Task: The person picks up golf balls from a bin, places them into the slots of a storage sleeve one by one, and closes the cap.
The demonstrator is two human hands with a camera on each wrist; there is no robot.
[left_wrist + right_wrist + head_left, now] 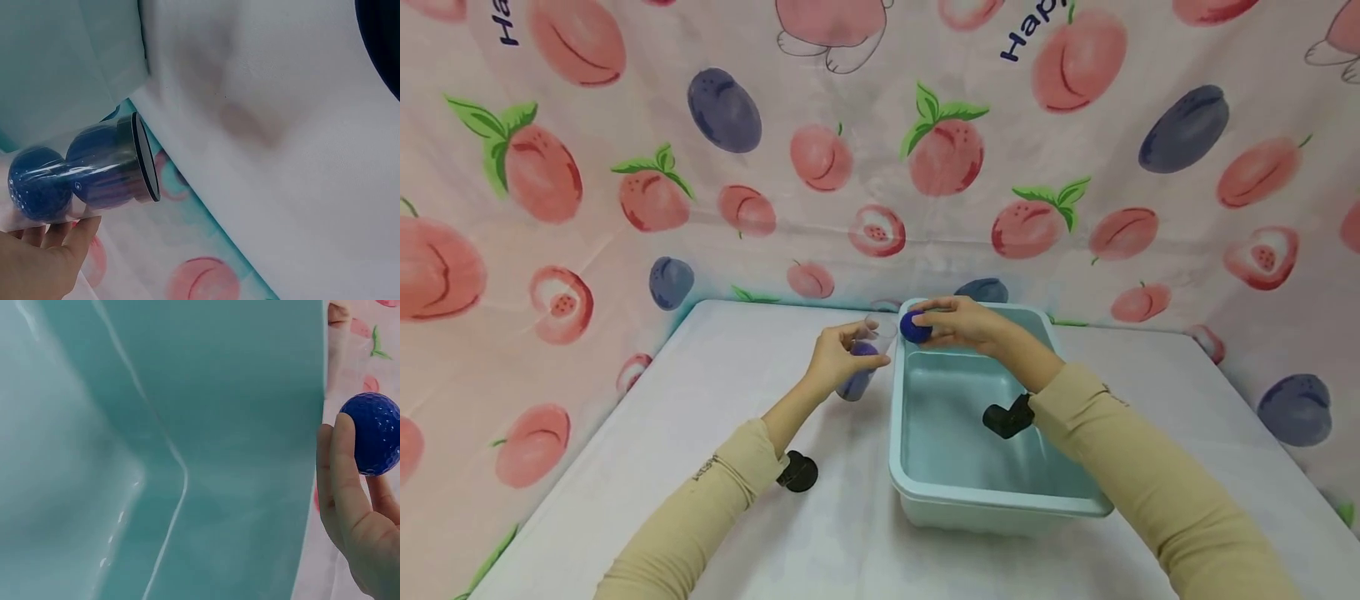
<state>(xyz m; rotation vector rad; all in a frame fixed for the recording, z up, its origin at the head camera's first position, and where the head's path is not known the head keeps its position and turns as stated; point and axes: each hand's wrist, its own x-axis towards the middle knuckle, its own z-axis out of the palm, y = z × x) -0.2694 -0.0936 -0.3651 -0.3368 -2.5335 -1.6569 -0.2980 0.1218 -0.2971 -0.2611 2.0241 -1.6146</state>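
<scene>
My left hand (840, 360) grips a clear plastic tube (883, 332), which is tilted, its top leaning to the right. Two blue golf balls (40, 181) sit one behind the other inside the tube, as the left wrist view shows; that end has a dark-edged base (147, 156). Between thumb and fingers, my right hand (961, 323) pinches another blue golf ball (375, 434), dimpled and shiny. That ball is close to the tube's upper end, above the left rim of a light teal tub (897, 450). In the head view the fingers partly cover the tube.
The tub stands right of centre on a white-covered table (715, 375), and its visible floor (955, 442) holds no balls. A peach-print cloth (865, 150) hangs behind the table. Black wrist cameras (800, 472) are strapped to both forearms; the right one hangs over the tub.
</scene>
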